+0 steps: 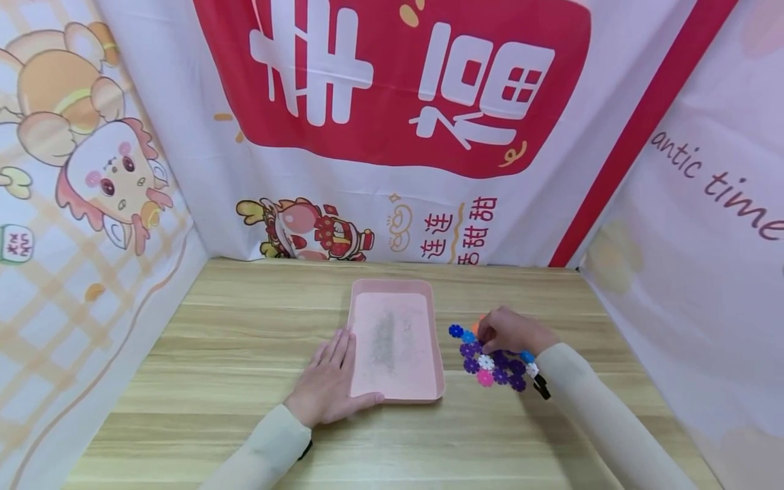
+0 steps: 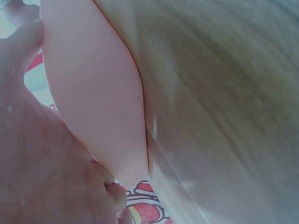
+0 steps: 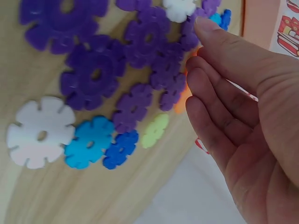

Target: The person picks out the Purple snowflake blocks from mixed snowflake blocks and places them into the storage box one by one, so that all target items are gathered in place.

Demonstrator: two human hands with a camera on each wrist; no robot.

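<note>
A light wood-grain table (image 1: 245, 327) is stretching between left and right edges. A shallow pink tray (image 1: 412, 327) is lying near its middle, one end close to the back edge. Between tray and right edge, flower-shaped discs (image 1: 486, 362) are lying clustered, mostly purple, some white, blue, pink, orange.
</note>
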